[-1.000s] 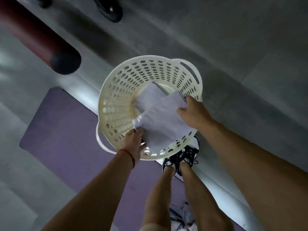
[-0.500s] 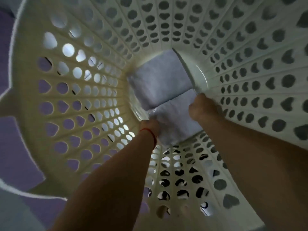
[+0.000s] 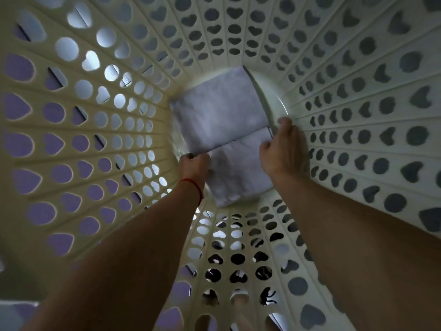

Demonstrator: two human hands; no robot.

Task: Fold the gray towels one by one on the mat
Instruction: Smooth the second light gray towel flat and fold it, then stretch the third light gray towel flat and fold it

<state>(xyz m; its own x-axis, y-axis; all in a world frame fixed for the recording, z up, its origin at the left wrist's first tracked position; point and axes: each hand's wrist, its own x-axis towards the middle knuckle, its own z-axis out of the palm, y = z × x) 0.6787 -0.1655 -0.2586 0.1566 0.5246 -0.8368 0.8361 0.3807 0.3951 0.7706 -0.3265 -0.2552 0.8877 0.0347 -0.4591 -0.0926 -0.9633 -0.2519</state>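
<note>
View is from inside a cream perforated laundry basket [image 3: 100, 139], its wall filling the frame. Two folded gray towels lie at the basket bottom, centre frame: the upper towel [image 3: 219, 111] overlaps the lower towel [image 3: 238, 177]. Left hand [image 3: 194, 163] has fingers curled, pinching the lower towel's left edge. Right hand [image 3: 284, 151] grips its right edge, fingers curled. Purple mat [image 3: 16, 68] shows through holes at left.
</note>
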